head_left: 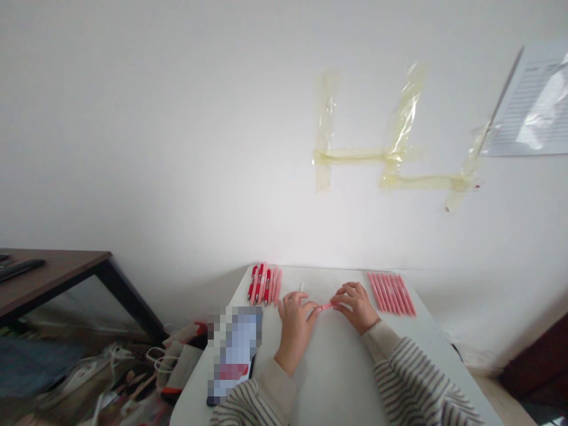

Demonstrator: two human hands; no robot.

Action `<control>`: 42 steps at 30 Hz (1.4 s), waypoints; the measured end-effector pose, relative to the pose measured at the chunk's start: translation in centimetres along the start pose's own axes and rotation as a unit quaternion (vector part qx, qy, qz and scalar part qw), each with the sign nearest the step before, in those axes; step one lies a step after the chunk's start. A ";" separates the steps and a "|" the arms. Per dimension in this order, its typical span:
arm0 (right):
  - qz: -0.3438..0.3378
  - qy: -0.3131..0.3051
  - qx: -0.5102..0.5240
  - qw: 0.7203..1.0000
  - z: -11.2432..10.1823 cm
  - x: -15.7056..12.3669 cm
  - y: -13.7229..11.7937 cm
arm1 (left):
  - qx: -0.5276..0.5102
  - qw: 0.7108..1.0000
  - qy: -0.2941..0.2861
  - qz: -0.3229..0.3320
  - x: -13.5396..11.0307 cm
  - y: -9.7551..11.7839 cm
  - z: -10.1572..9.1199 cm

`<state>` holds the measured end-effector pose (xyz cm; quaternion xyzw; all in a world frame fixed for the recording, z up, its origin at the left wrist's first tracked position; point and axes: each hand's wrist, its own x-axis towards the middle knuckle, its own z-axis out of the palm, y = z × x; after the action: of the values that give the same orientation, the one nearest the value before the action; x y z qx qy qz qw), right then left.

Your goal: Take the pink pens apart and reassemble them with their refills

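A pink pen (327, 306) stretches between my two hands just above the white table. My left hand (296, 325) pinches its left end between thumb and fingers. At the pen's other end, my right hand (356, 306) has its thumb and fingertips closed on it. Much of the pen is covered by the fingers. Behind my left hand a thin, whitish piece (302, 287) shows, too small to name. A group of red and pink pens (264, 284) lies to the left, and a neat row of pink pens (390, 293) lies to the right.
A phone-like device (237, 355), its screen blurred, lies along the left side of the white table (337, 378). The wall behind carries yellowed tape (355, 157) and a paper sheet (532, 100). At left stand a brown table (53, 266) and floor clutter with cables (95, 367).
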<state>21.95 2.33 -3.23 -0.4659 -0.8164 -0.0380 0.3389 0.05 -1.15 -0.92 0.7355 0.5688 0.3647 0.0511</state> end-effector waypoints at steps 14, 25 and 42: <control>-0.006 0.003 0.017 1.000 -0.2 0.2 -0.3 | 0.002 1.000 0.005 -0.006 0.1 0.0 0.1; 0.010 0.001 0.009 1.000 -0.4 0.1 -0.4 | -0.008 1.000 0.021 -0.005 0.2 0.1 -0.2; 0.010 0.020 -0.001 1.000 -0.1 0.1 0.1 | 0.006 0.999 0.035 -0.003 0.1 0.1 -0.4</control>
<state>22.03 2.38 -3.13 -0.4732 -0.8051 -0.0448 0.3549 -0.09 -1.20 -0.50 0.7209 0.5747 0.3864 0.0283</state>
